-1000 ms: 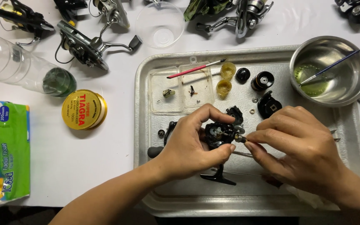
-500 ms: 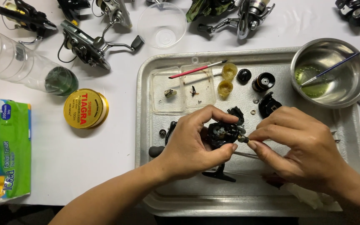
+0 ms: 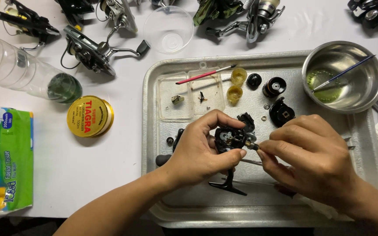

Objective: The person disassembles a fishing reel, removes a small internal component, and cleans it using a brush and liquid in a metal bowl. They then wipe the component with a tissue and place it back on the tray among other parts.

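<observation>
My left hand (image 3: pixel 200 150) grips a black fishing reel body (image 3: pixel 229 139) over a metal tray (image 3: pixel 154 131), thumb and fingers curled around it. The reel's open gear side faces up. My right hand (image 3: pixel 313 159) pinches a small metal part (image 3: pixel 252 146) at the reel's right side, fingertips touching it. Below the reel lies a black handle piece (image 3: pixel 228 185) on the tray. Loose black reel parts (image 3: pixel 281 111) and a spool (image 3: pixel 274 86) lie farther back on the tray.
A clear two-cell parts box (image 3: pixel 191 94) with a red brush (image 3: pixel 204 75), two yellow caps (image 3: pixel 237 83), a steel bowl (image 3: pixel 344 76) with greenish liquid and a brush, a yellow round tin (image 3: pixel 89 116), a clear bottle (image 3: pixel 22 70), a tissue pack (image 3: pixel 12 159), several spinning reels (image 3: pixel 97 48) at the back.
Both hands stay on the reel with only slight shifts; the right fingers work the small part at the reel's side.
</observation>
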